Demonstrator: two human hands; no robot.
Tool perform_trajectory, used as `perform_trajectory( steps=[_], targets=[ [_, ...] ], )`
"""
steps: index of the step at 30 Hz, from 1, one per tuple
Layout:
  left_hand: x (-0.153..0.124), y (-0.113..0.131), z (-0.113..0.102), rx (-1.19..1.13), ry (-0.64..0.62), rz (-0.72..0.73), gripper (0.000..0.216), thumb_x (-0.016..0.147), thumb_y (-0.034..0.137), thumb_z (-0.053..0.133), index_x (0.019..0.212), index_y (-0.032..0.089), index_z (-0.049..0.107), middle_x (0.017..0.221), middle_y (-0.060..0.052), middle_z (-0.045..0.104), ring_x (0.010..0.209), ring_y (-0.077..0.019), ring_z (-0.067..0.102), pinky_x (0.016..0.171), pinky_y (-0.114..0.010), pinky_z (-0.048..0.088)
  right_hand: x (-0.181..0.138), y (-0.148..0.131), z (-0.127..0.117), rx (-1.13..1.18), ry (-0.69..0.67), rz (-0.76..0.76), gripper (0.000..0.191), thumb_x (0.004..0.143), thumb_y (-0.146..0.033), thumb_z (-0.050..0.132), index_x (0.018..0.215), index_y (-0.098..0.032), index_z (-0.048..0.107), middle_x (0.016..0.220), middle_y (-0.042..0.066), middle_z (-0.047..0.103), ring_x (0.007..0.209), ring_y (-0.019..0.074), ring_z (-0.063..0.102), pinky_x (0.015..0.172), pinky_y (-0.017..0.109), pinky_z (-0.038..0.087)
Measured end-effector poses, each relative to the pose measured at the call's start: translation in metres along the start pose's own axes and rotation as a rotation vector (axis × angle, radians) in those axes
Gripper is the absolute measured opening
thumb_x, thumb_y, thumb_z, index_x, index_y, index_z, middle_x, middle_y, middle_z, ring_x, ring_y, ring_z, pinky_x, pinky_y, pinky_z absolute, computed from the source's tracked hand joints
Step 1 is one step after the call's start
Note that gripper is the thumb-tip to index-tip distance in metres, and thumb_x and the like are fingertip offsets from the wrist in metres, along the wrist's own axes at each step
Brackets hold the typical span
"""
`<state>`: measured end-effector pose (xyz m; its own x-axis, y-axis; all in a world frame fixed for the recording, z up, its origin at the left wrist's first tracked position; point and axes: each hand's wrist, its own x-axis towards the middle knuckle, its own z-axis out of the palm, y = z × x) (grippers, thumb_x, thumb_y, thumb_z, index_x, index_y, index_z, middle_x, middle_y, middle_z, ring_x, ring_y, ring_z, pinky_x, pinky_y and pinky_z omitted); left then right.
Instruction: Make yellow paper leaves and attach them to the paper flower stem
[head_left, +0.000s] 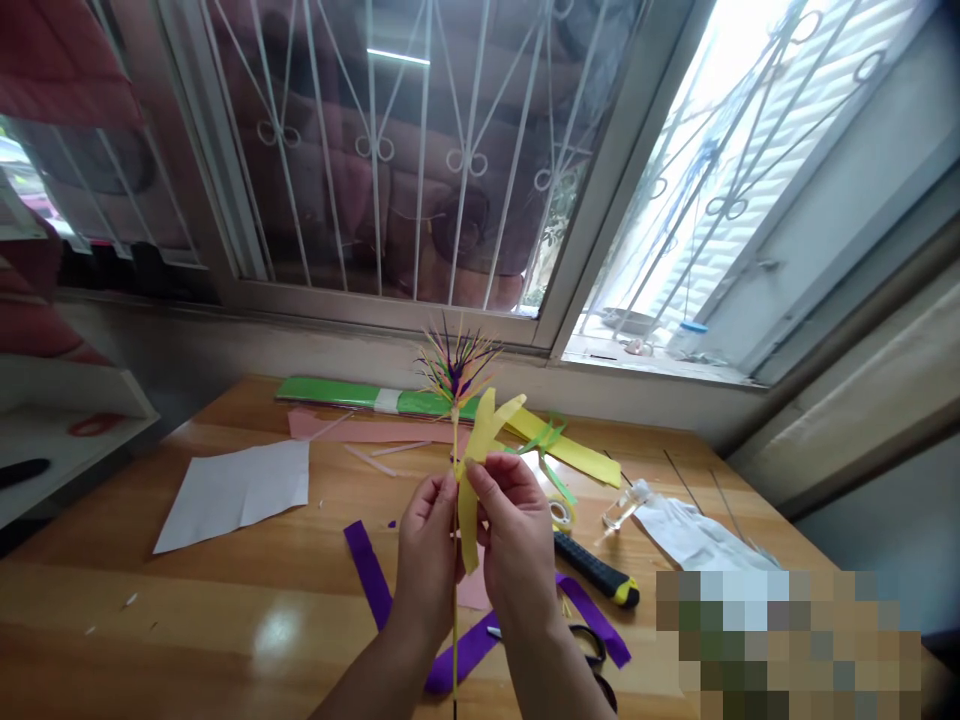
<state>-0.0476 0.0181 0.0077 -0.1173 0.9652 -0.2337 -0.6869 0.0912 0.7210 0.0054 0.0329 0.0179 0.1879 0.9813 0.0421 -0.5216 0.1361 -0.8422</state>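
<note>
Between the fingers of my left hand (429, 535) is the thin, yellow-wrapped stem (455, 625) of a paper flower, held upright. Its spiky head (456, 365) mixes purple, orange, pink and green strands. My right hand (519, 520) pinches a yellow crepe paper strip (480, 440) against the stem. The strip splits into two tips at the top and hangs down below the fingers. Both hands are closed and close together above the table's middle. Some fingertips are hidden behind the paper and the stem.
On the wooden table (225, 620) lie purple strips (367, 570), a utility knife (596, 570), scissors (589, 645), a tape roll (560, 513) and white paper (236, 495). Green (330, 390), pink (375, 428) and yellow paper (570, 450) lie toward the window wall. A clear bottle (626, 505) stands right.
</note>
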Motion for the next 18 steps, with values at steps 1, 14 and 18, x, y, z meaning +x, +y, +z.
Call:
perform_trajectory(
  steps=[1,14,18],
  targets=[
    [0.0000,0.0005,-0.0001,0.025,0.008,0.001,0.026,0.070,0.039,0.066,0.074,0.018,0.051,0.046,0.009,0.044,0.032,-0.0016,0.032,0.032,-0.012,0.021,0.0006,0.0007,0.0001,-0.003,0.015,-0.002,0.025,0.060,-0.029,0.077,0.073,-0.019,0.058,0.062,-0.006,0.055,0.050,0.0063,0.049,0.045,0.016,0.041],
    [-0.0030,0.0020,0.0018,0.056,-0.073,-0.055,0.028,0.073,0.042,0.061,0.071,0.019,0.046,0.047,0.008,0.048,0.032,-0.0019,0.037,0.031,-0.011,0.017,0.0017,-0.0030,-0.0035,0.014,0.018,-0.096,0.026,0.066,-0.032,0.074,0.076,-0.022,0.052,0.057,-0.010,0.047,0.032,0.0019,0.032,0.027,0.014,0.025],
    [-0.0032,0.0016,0.0027,0.026,-0.057,-0.070,0.031,0.068,0.041,0.067,0.068,0.019,0.045,0.045,0.009,0.046,0.030,-0.0005,0.031,0.031,-0.010,0.018,0.0060,-0.0072,-0.0084,-0.032,0.007,-0.229,0.022,0.063,-0.025,0.076,0.074,-0.019,0.058,0.067,-0.005,0.053,0.051,0.0041,0.044,0.047,0.014,0.039]
  ],
)
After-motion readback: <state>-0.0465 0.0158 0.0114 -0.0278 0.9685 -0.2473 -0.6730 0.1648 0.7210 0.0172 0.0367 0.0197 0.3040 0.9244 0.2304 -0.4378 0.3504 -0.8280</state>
